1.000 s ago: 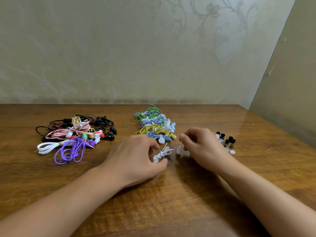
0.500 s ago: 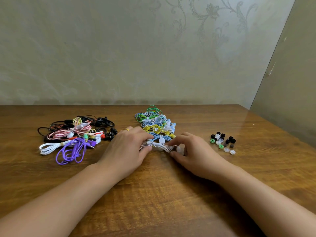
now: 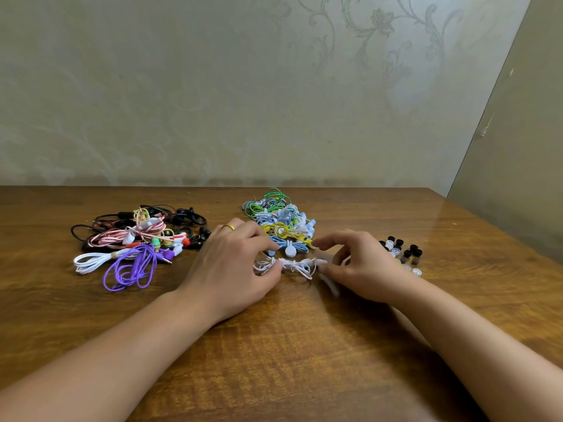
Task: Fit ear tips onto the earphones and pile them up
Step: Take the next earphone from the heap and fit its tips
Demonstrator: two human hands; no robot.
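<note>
I pinch the white earphones (image 3: 292, 264) sideways between my left hand (image 3: 234, 266) and right hand (image 3: 362, 266); the pile (image 3: 281, 220) sits just behind.

**Earphones and Ear Tips Counted on a Wooden Table**

Two heaps of earphones (image 3: 140, 239) (image 3: 281, 222) are seen on one table (image 3: 304, 360), with one white bundle (image 3: 294, 264) set between two hands (image 3: 231, 269) (image 3: 362, 266). One cluster of ear tips (image 3: 402, 252), roughly a dozen, is seen. One ring (image 3: 228, 226) is worn.
</note>
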